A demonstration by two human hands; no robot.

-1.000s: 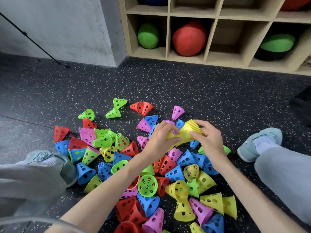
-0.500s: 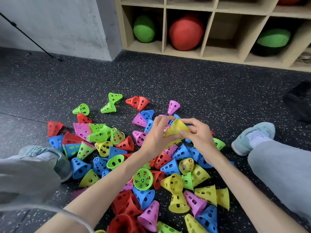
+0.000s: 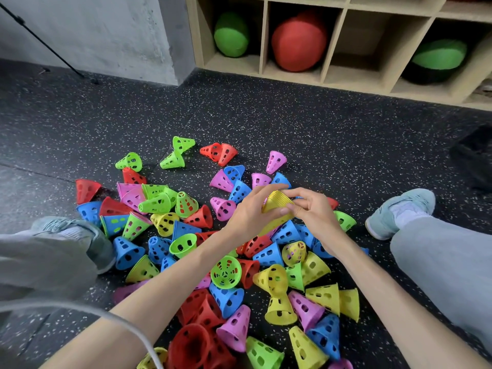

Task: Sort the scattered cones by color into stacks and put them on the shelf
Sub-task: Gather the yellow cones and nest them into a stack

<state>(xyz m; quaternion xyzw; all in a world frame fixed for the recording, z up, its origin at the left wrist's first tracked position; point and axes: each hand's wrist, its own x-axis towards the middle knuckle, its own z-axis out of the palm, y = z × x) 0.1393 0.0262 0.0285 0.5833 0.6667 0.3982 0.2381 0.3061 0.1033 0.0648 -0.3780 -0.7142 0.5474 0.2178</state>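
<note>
Both hands meet over the middle of a heap of perforated cones in red, blue, green, yellow and pink. My left hand (image 3: 251, 213) grips a nested stack of yellow cones (image 3: 277, 205) from the left, and my right hand (image 3: 312, 211) pinches the stack's wide rim from the right. The stack's narrow end is hidden under my left palm. Loose yellow cones (image 3: 279, 306) lie near the front of the heap, and red cones (image 3: 197, 339) sit by my left forearm. The wooden shelf (image 3: 330, 41) stands against the back wall.
Green balls (image 3: 231, 34) and a red ball (image 3: 299, 41) fill some shelf cubbies; one cubby (image 3: 367, 46) between them holds nothing. My shoes (image 3: 399, 211) flank the heap on the speckled black floor. A dark object (image 3: 476, 158) sits at the right edge, a thin black pole (image 3: 50, 49) leans at the far left.
The yellow stack turned from lying sideways to rim-up between both hands, and the hands closed in around it. The view shifted slightly downward.
</note>
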